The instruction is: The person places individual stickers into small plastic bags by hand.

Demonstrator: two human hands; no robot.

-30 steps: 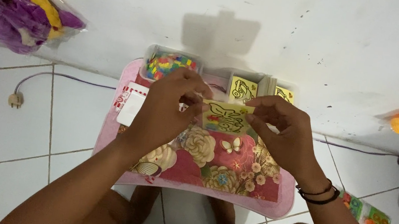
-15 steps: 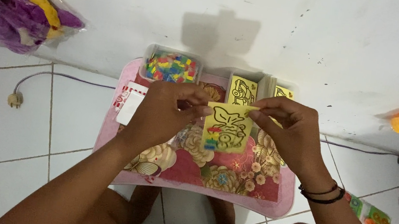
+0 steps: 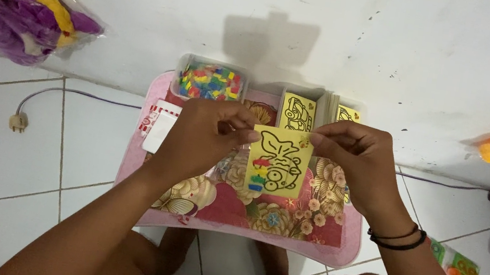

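Hanging upright with its long axis vertical, the yellow picture card (image 3: 278,161) was pinched at its top corners between the left hand (image 3: 203,138) and right hand (image 3: 356,163), each grip clenched on it above the desk (image 3: 139,161).

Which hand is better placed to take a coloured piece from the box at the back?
Probably the left hand. The box of coloured pieces lies just beyond it on the pink tray. The right hand pinches the yellow card's top corner, nearer the standing cards.
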